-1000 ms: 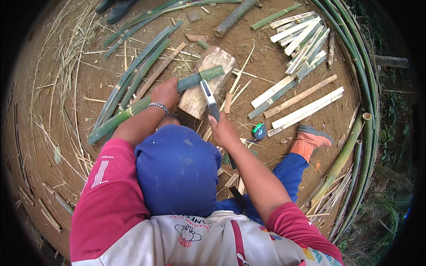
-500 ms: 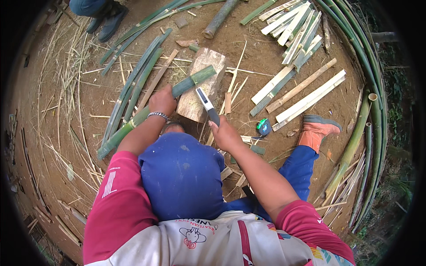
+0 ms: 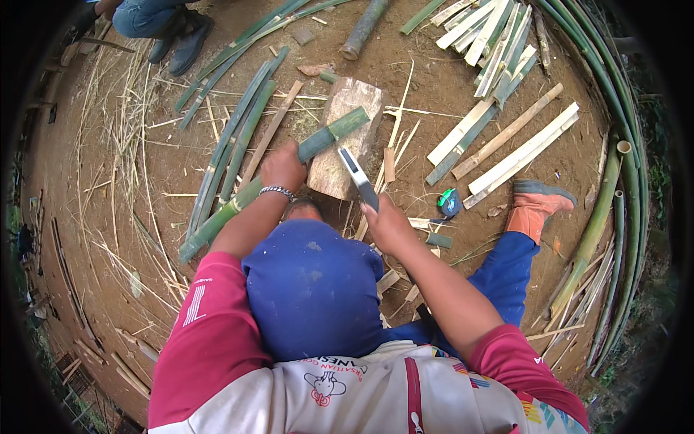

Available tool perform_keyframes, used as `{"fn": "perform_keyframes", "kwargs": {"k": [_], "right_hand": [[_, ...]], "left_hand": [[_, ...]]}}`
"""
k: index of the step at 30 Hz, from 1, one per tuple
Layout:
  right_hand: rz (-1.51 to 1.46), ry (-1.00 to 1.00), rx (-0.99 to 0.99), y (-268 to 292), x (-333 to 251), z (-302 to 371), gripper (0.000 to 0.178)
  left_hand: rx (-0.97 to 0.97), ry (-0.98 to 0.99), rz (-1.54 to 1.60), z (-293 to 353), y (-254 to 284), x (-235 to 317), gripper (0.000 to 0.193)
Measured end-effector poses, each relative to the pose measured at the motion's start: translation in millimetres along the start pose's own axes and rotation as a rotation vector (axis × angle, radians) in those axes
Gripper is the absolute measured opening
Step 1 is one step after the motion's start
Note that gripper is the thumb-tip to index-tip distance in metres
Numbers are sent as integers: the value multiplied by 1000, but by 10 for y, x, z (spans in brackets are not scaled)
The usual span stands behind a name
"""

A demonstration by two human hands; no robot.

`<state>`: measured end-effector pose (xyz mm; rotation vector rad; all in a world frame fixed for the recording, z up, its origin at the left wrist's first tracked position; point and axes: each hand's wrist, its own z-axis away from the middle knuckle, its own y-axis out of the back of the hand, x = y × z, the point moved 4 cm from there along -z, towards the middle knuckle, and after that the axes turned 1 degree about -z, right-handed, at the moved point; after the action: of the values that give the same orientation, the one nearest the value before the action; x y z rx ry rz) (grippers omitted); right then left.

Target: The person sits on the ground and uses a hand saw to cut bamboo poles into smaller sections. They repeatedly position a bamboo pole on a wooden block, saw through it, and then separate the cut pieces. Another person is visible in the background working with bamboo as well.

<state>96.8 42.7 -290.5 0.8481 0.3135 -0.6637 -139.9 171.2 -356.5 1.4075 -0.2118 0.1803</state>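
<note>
Gripped in left hand (image 3: 283, 171): green bamboo pole (image 3: 316, 144), slanting across wood block (image 3: 337, 168) — upper end near block's right edge | gripped in right hand (image 3: 391, 225), apart from left: tool (image 3: 357, 176), tip near pole | rightward: brown soil (image 3: 416, 176) strewn with thin strips (image 3: 400, 108), then split slats (image 3: 463, 132) — tape measure (image 3: 449, 205) near lower ends

soft daylight falls evenly, while fisheye distortion bends the dark-rimmed edges.

Over 1 second, the right hand (image 3: 394, 230) has drawn the tool (image 3: 361, 181) nearer, its pale end now off the bamboo pole (image 3: 316, 145). At far left, a co-worker's blue-clad legs (image 3: 144, 16) have come into view.
</note>
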Motion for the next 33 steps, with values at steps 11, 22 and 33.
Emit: {"fn": "perform_keyframes", "kwargs": {"k": [11,22,33], "right_hand": [[-26,26,6,29,-141,-261,42],[-7,-59,-15,-143,468,144,45],[46,-97,-49,-356,1212,837,49]], "left_hand": [[9,-19,-10,26,54,97,22],[7,3,0,94,73,153,18],[26,21,-25,64,-15,43,20]]}}
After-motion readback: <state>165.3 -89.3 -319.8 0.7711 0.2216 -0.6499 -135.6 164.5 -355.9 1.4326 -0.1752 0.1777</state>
